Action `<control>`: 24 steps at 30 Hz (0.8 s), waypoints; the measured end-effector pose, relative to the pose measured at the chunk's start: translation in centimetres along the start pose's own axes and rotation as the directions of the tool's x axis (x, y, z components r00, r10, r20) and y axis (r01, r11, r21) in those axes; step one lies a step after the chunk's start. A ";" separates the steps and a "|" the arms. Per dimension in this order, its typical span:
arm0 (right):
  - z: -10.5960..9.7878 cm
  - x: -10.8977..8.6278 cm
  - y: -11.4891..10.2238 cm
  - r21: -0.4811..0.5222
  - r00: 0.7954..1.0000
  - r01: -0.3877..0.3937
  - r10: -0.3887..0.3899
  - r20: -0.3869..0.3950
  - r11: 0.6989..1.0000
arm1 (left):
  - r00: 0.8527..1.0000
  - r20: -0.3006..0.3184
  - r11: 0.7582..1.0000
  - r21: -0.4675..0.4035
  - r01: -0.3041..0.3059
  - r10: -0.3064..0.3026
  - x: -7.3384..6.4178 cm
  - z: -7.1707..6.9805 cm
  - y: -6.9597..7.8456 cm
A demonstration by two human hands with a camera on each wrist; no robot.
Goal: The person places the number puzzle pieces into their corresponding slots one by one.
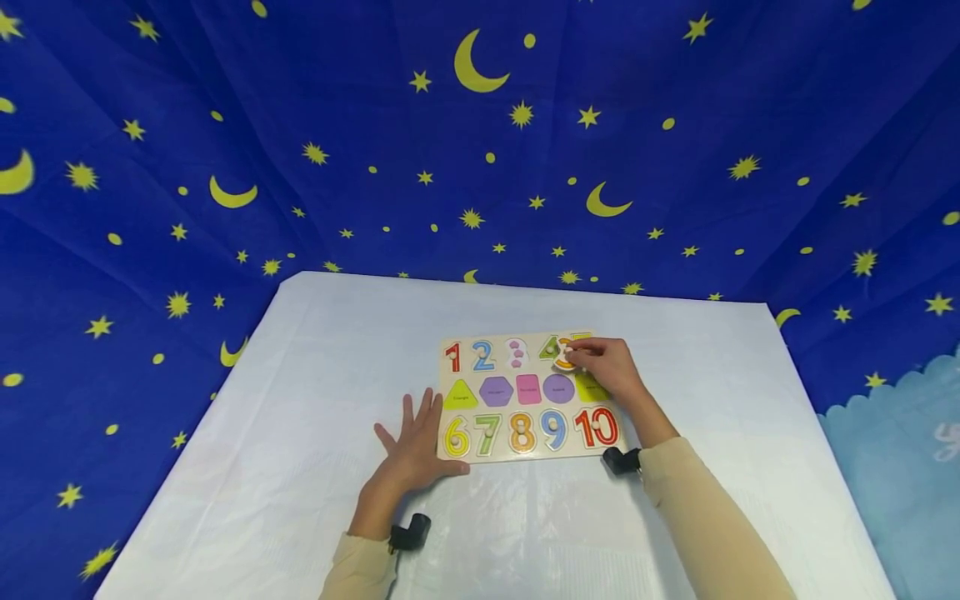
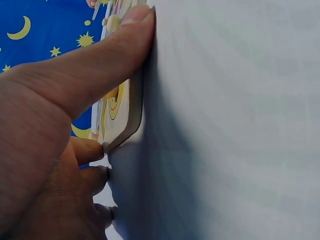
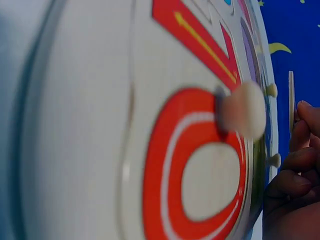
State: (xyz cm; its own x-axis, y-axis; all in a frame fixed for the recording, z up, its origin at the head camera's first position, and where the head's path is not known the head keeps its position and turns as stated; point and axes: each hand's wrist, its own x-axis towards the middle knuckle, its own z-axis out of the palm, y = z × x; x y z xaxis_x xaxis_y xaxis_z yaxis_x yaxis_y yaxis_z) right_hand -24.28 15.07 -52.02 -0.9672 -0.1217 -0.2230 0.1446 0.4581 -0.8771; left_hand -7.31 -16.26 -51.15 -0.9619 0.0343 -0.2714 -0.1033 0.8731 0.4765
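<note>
A wooden number puzzle board (image 1: 505, 450) lies on the table. My right hand (image 1: 611, 367) pinches an orange number 3 piece (image 1: 562, 357) between thumb and fingers, over the board's upper right, overlapping the green 4 (image 1: 549, 348). Edge-on, the piece (image 3: 291, 100) stands off the board in the right wrist view. The 3's recess (image 1: 516, 353) shows pink pictures. My left hand (image 1: 412, 454) rests at the board's lower left corner with fingers spread. Its thumb (image 2: 107, 62) lies along the near edge, the other fingers beside the left edge.
Knobbed pieces 1, 2 and 6 to 10 sit in the board, the red 10 (image 1: 596, 427) at lower right. A middle row shows coloured shapes such as a purple circle (image 1: 558, 389). A white cloth (image 1: 337, 350) covers the table; a blue star-patterned curtain (image 1: 390, 208) hangs behind.
</note>
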 end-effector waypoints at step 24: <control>3.0 0.8 -1.7 -0.012 0.997 0.049 -0.048 0.056 0.999 | 1.000 0.004 1.000 -0.005 0.000 0.000 0.0 0.0 0.0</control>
State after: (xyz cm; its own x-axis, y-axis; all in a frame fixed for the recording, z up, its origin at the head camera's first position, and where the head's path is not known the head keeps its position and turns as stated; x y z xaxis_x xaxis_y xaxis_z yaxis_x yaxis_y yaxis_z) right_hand -24.72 11.54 -51.98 -0.9597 -0.1929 -0.2042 0.0947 0.4620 -0.8818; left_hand -7.29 -16.27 -51.13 -0.9609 0.0365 -0.2746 -0.1045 0.8704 0.4812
